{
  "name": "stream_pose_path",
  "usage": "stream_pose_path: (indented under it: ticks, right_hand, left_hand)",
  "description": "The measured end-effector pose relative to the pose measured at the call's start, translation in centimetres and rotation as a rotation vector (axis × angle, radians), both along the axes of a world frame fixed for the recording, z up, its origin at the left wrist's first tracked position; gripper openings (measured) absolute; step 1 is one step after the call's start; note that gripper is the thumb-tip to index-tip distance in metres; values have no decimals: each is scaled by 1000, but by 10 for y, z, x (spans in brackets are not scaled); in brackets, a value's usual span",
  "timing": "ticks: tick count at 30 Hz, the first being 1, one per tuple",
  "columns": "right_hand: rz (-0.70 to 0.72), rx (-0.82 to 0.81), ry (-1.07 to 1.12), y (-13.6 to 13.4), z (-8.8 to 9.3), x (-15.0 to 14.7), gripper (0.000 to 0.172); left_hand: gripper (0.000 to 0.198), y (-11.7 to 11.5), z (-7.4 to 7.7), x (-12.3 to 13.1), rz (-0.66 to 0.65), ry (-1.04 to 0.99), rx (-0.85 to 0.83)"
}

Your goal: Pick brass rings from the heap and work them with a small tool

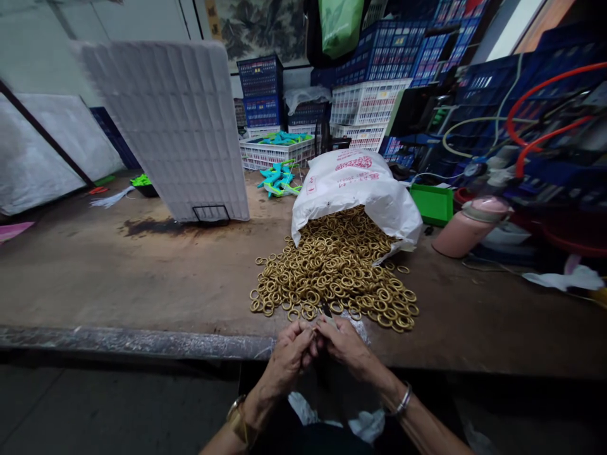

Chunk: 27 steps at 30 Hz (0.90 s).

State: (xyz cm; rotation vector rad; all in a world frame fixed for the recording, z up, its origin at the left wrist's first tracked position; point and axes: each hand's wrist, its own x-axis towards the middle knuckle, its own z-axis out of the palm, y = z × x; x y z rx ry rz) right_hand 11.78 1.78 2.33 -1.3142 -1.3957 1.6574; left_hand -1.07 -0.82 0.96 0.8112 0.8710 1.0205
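Nearest, at the bench's front edge, the left hand (294, 346) and right hand (348, 346) meet with fingers curled in and tips drawn together, as if pinching something small between them — I cannot tell what, or whether it is a ring. From the hands, a heap of brass-coloured rings (332, 278) spreads at twelve o'clock on the workbench (95, 278), its front edge just beyond the fingertips. Judging by that, much is left: the rings lie loose and jumbled, with more inside the white sack (353, 180) behind, its mouth open toward the hands. How many have been dealt with cannot be told; I make out no sorted or finished group.

Farther off, a pink flask (469, 227) leans at two o'clock, a green tray (431, 205) between one and two, and a white ribbed panel (171, 126) between ten and eleven. Turquoise pieces (277, 177) lie toward half past eleven — blue crates (260, 88) stacked beyond.
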Motion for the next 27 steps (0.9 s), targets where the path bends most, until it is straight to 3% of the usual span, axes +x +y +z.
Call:
stream_pose_path:
  ticks: [6,10,14,22,27]
  right_hand:
    - [8,-1,10,-1,3,1,26]
    - [-38,327,-273,-2,-6,4,21]
    - [105,559,-487,-7,-10,4,14]
    - [207,598,-629,-11,-6,2,23]
    - [259,625,-764,-2,-22,11,23]
  left_hand:
    - [27,-4,6,-1,21,-72,-48]
    - [30,-5,7,-1,65,-82,-59]
    - [32,-5,7,-2,75,-39,-37]
    - [33,-6,7,-3,89,62,48]
    - [32,-15,11,-3,71,108,61]
